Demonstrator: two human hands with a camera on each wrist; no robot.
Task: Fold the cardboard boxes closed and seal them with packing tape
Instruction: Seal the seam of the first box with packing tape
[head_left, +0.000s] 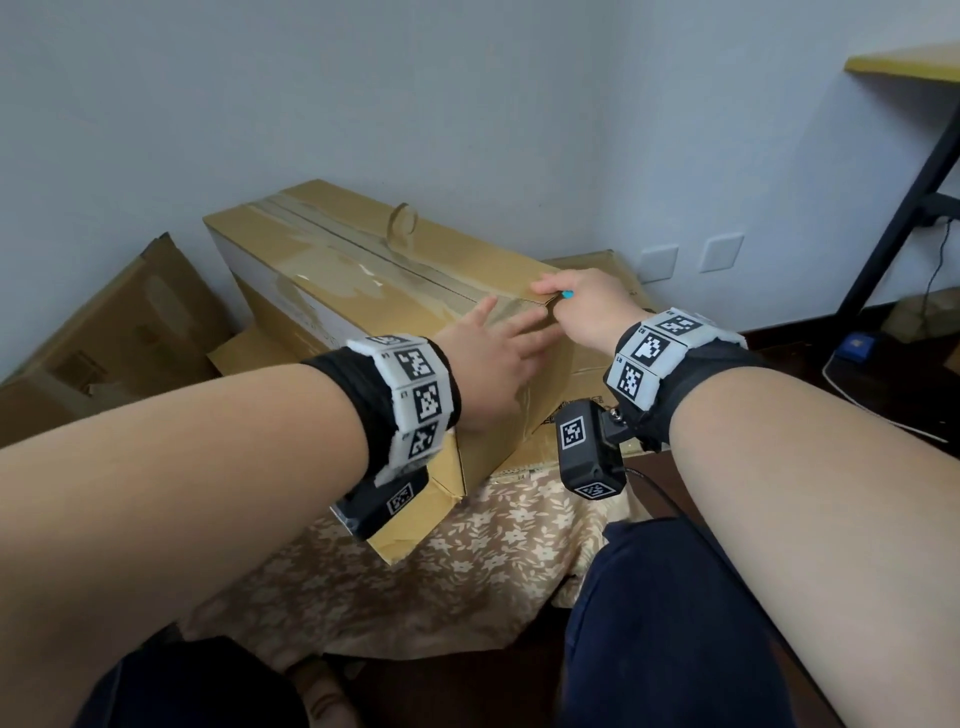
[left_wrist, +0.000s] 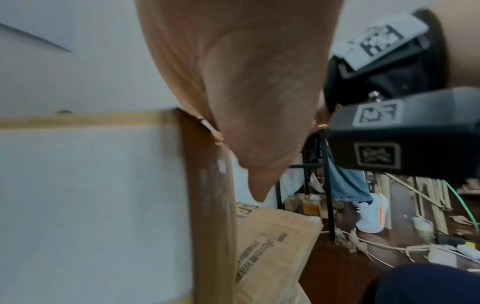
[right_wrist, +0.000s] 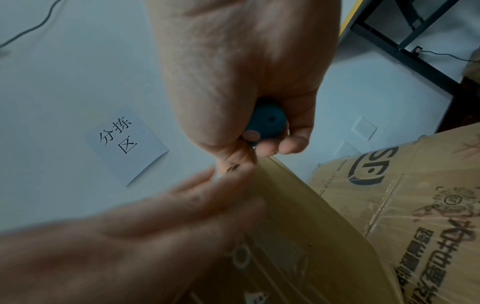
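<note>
Left hand (head_left: 498, 358) lies flat, fingers straight, on the glossy taped cardboard box (head_left: 363, 270) corner; right hand (head_left: 582, 306) grips a round teal handle (right_wrist: 266, 121).

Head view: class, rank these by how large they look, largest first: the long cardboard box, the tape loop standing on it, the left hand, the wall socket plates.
1. Long cardboard box
2. Left hand, enlarged by nearness
3. Tape loop and each socket plate: too alike to rank
</note>
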